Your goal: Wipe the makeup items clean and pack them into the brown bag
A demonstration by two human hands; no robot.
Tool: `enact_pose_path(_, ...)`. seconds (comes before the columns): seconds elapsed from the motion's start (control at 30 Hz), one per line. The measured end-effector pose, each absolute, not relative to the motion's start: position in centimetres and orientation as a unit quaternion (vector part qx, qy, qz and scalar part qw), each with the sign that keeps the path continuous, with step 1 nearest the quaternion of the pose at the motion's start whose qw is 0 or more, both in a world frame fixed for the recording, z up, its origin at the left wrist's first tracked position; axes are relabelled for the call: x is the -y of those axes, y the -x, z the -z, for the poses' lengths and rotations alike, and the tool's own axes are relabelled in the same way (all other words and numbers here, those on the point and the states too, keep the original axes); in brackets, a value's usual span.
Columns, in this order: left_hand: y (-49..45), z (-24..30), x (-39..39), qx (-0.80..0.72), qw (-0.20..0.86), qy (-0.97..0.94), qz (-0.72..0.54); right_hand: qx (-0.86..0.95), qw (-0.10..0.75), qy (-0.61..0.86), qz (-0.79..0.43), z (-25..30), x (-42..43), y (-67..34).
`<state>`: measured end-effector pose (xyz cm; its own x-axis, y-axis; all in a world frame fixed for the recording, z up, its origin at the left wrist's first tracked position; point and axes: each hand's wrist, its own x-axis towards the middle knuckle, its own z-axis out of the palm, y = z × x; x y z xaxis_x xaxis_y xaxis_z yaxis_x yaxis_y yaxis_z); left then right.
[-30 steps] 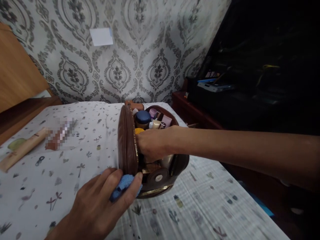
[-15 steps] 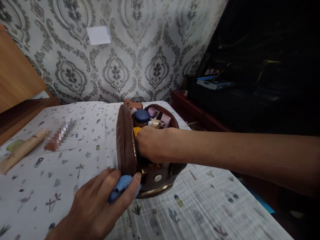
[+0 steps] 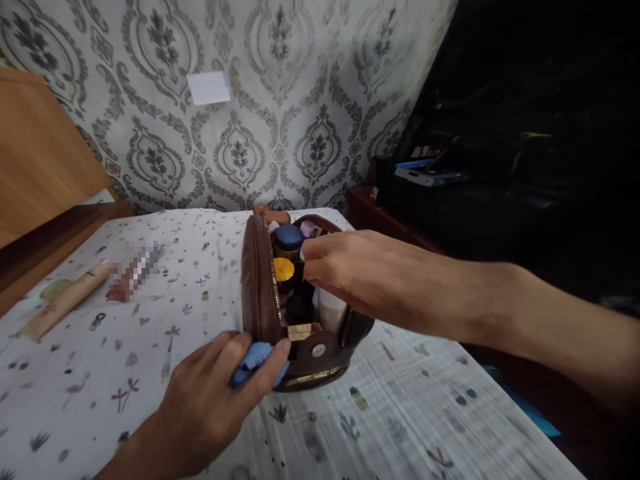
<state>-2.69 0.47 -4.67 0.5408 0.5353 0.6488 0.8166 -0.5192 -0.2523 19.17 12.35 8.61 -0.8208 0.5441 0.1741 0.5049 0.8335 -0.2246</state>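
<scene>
Apparently the step in hand is sorting through the open brown zippered bag [image 3: 257,283] at the centre of the frame, on the patterned sheet [image 3: 400,427]. At lower left, the left hand [image 3: 203,387] grips a blue cloth [image 3: 254,360] against the bag's near corner. The right hand [image 3: 340,263] curls over the contents, beside the yellow lid [image 3: 284,269]; whether it grasps anything I cannot tell. The next move probably calls for steadying the bag and keeping those fingers clear of the blue-lidded jar [image 3: 289,237].
</scene>
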Motion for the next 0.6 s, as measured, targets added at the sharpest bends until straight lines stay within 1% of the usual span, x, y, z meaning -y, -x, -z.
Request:
enact_pose_path(0.07,2.5,4.6,-0.5,0.409,0.275,0.832,0.256,0.956,0.109,0.258,-0.088,-8.2,-11.3,-20.1)
enact_pose_path(0.2,2.4,4.3,-0.4,0.406,0.281,0.829,0.263,0.949,0.178,0.242,-0.097,-6.5,-8.6,-21.2)
enact_pose_path(0.27,2.4,4.1,-0.4,0.398,0.282,0.830,0.271,0.954,0.187,0.205,-0.111,-5.1,-7.0,-21.3)
enact_pose_path(0.43,2.8,4.0,-0.3,0.387,0.281,0.837,0.266,0.961,0.191,0.136,-0.145,-0.4,-3.1,-19.8)
enact_pose_path(0.6,4.2,5.0,0.1,0.404,0.281,0.834,0.249,0.958,0.155,0.116,-0.211,4.0,-2.4,-16.1)
